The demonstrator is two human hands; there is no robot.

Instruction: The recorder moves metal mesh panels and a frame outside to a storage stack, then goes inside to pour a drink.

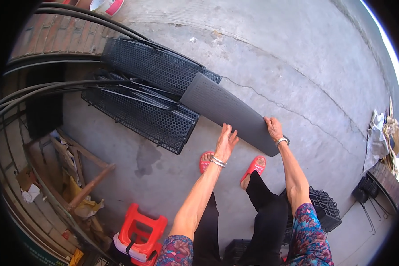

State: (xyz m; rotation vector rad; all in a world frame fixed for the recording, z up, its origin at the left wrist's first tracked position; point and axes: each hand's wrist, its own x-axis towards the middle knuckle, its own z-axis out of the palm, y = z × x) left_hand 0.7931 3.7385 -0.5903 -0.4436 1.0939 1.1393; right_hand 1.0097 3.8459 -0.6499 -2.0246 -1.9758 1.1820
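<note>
A long dark grey panel (237,113) with fine perforations slants across the floor in front of me. My right hand (274,129) grips its right-hand long edge near the close end, fingers bent over the rim. My left hand (227,142) is at the opposite long edge, fingers partly spread and fingertips at the rim; whether they press on it I cannot tell. The panel's far end overlaps a black honeycomb-mesh rack panel (159,66). Beside that lies a second black mesh panel (142,117), with thin dark rods between the two.
Long black bars (53,84) run off to the left. A red plastic stool (139,232) stands at lower left near a wooden frame (91,186). Black crates (323,208) sit by my right leg. Crumpled wrapping (377,139) lies far right, and a bucket (106,6) stands at the top.
</note>
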